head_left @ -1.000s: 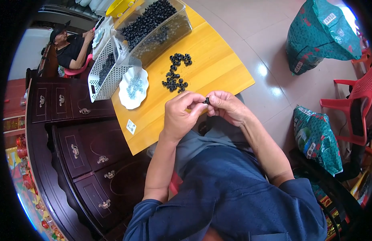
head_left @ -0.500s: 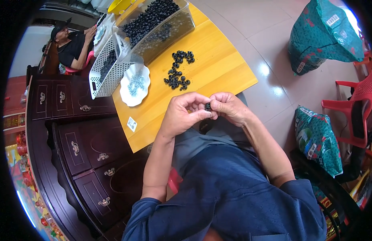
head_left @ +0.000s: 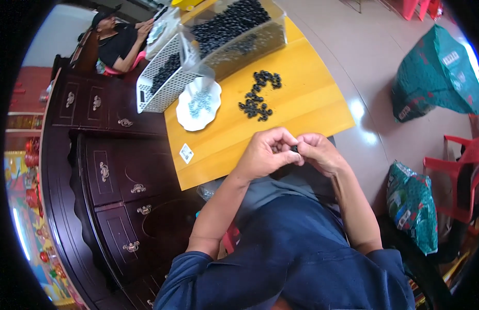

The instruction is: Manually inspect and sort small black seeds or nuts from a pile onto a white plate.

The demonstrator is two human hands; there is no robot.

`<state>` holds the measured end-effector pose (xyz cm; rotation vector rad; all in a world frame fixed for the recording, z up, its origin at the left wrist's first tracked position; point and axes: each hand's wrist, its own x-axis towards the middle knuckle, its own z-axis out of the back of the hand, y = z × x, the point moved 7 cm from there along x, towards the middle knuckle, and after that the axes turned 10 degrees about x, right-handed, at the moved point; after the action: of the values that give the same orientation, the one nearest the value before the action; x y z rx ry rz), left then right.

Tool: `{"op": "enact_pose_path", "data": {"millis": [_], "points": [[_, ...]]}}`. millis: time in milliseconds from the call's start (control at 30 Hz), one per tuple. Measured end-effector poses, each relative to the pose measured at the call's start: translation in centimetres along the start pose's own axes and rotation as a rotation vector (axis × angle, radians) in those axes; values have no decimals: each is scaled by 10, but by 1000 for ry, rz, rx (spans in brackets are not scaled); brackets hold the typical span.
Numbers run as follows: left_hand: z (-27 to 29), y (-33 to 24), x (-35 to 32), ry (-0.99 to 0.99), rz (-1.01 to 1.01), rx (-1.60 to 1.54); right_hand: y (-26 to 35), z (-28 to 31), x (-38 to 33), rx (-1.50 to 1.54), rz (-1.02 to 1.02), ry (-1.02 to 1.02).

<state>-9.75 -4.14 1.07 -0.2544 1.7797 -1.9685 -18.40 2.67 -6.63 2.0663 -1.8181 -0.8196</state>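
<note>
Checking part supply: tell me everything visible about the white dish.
The white dish is shallow and roughly round with a wavy rim, apparently plastic or ceramic. It sits upright on the yellow table, near its left edge, holding small, clear bluish pieces. The white basket is close; whether they touch is unclear. Neither the left hand nor the right hand touches it.

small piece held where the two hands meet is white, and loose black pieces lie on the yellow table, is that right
Not quite: the small piece held where the left hand and right hand meet is black, not white, as the head view shows. The loose black pieces do lie on the yellow table.
</note>
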Motion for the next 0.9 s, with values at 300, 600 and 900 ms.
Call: {"op": "enact_pose_path", "data": {"millis": [300,600,900], "points": [[2,23,-11,47,-15,-49,-7,-4,2,2,-48,63],[79,26,-36,-214,155,-33,-5,-6,0,-37,-18,14],[337,-17,-40,-735,38,233,-6,-3,4,-32,2,-36]]}}
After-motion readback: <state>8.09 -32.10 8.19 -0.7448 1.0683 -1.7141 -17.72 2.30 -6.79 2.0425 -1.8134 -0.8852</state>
